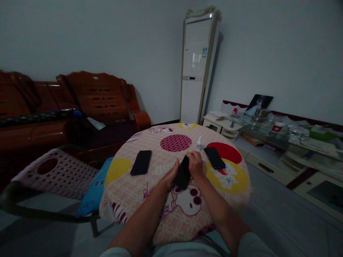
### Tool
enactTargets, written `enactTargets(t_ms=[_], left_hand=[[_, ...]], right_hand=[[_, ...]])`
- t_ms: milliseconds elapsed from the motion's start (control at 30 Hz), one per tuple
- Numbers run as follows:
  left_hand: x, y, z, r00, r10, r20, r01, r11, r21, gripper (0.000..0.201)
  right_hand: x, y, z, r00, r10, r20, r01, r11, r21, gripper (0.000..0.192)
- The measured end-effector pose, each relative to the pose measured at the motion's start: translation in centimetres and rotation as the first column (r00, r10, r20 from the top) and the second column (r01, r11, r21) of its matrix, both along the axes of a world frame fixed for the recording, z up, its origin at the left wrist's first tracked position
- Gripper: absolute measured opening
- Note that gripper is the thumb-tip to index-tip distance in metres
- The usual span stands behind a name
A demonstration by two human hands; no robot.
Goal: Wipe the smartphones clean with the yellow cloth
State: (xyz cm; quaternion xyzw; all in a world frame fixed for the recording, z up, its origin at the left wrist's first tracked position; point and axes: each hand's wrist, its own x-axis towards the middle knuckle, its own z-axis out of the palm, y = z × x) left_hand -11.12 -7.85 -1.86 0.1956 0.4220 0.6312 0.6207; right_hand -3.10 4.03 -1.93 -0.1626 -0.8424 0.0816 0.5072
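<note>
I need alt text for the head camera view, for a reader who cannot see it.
Both bare hands, left hand and right hand, hold a black rectangular phone tilted above a round table with a pink cartoon-print cloth. Two more black phones lie flat on either side, near a small white bottle.

Nothing is showing clearly enough to be read: pale lettering is lying on the tablecloth [150, 200] near the worktop's middle, and the small sticker [204, 52] on the air conditioner [197, 67] is blurring out.
</note>
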Motion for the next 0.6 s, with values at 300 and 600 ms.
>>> enactTargets(t_ms=[300, 600], left_hand=[[-0.5, -0.1, 0.3, 0.993, -0.057, 0.107, 0.046, 0.994, 0.103, 0.077], [-1.8, 0.2, 0.9, 0.909, 0.329, 0.254, -0.342, 0.94, 0.007, 0.057]], right_hand=[[0.6, 1.2, -0.5, 0.998, -0.061, -0.024, 0.06, 0.997, -0.058, 0.031], [0.1, -2.1, -0.7, 0.98, 0.183, 0.078, -0.183, 0.983, -0.012, 0.03]])
